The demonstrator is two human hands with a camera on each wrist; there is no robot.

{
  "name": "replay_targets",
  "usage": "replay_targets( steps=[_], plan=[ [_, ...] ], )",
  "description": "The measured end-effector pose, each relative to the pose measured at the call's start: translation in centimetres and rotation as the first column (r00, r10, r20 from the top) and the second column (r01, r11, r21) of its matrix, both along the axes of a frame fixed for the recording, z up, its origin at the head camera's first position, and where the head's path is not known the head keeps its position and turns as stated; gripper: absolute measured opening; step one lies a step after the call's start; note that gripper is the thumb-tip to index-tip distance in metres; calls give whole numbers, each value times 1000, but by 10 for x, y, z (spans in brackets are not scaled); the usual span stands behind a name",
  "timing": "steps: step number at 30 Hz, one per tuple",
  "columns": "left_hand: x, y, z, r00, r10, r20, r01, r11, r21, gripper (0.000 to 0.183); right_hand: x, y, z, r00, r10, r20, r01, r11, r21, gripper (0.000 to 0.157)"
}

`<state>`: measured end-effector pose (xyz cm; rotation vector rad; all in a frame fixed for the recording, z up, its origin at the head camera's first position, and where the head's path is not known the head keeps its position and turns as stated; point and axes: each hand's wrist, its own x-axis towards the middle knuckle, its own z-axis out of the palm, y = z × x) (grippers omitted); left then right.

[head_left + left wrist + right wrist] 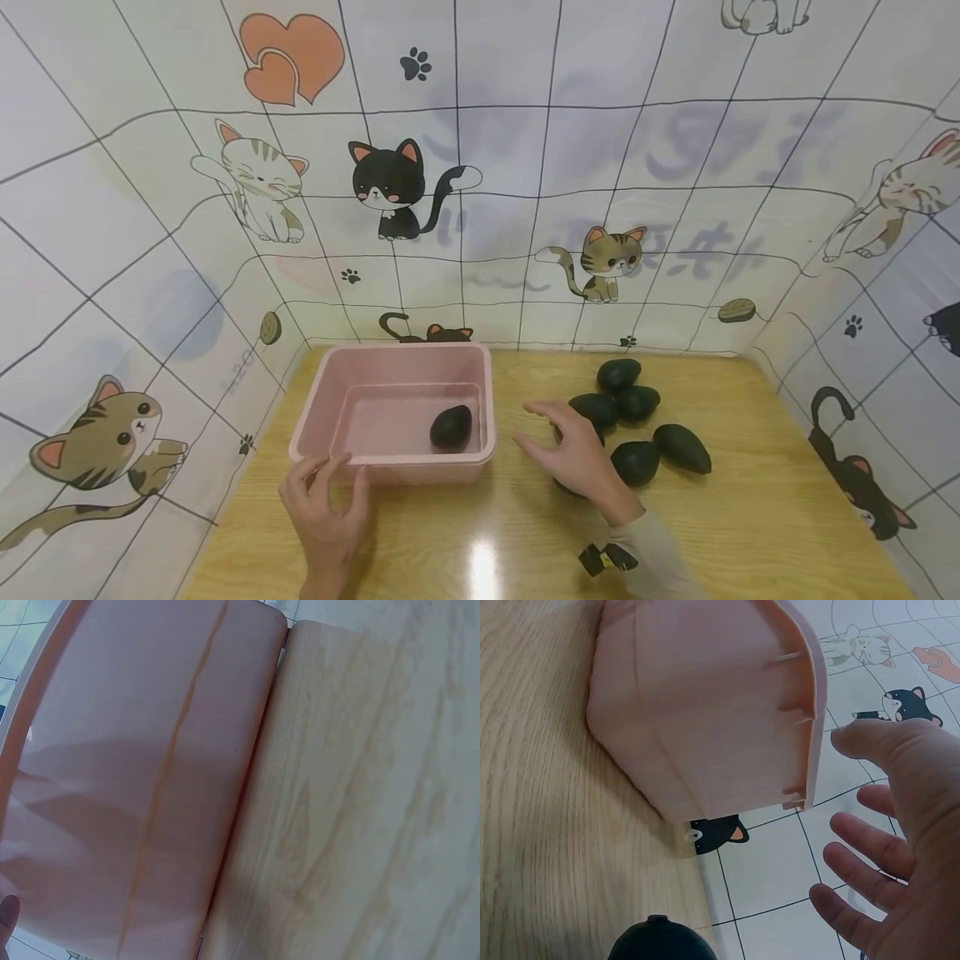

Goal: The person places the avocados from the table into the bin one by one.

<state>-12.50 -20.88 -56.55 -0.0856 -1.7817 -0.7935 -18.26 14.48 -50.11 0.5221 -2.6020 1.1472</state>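
Left fingers [321, 482] at bin rim [412, 459]

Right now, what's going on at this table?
A person's left hand holds the near rim of a pink bin, which has one dark avocado inside. Their right hand is open and empty, to the right of the bin. The other avocados lie loose on the wooden table, some partly hidden by that hand.

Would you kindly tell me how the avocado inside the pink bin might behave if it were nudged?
The avocado would probably roll unevenly, its body being rounded but longer than wide. It would likely stay inside, as the pink bin has raised walls all round.
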Motion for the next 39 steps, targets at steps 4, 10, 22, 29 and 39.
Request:
replay_targets(
  steps=[4, 10, 22, 29, 39],
  plan=[
    [0, 0, 0, 1000, -5, 3, 5, 1000, 1, 41, 2, 3, -4, 1000, -3, 8, 3, 1000, -9, 47],
    [-1, 1, 2, 1000, -8, -9, 8, 1000, -2, 40, 7, 9, -14, 1000, -21, 7, 21, 1000, 16, 47],
    [-1, 0, 2, 1000, -3, -4, 3, 1000, 7, 37, 10, 20, -39, 999, -48, -6, 48, 997, 55, 49],
    [0, 0, 0, 1000, -3, 6, 3, 1000, 15, 36, 17, 24, -47, 997, -69, 23, 67, 994, 85, 46],
    [0, 1, 0, 1000, -6, 3, 6, 1000, 24, 36, 21, 32, -53, 992, -123, 22, 121, 991, 61, 41]
  ],
)
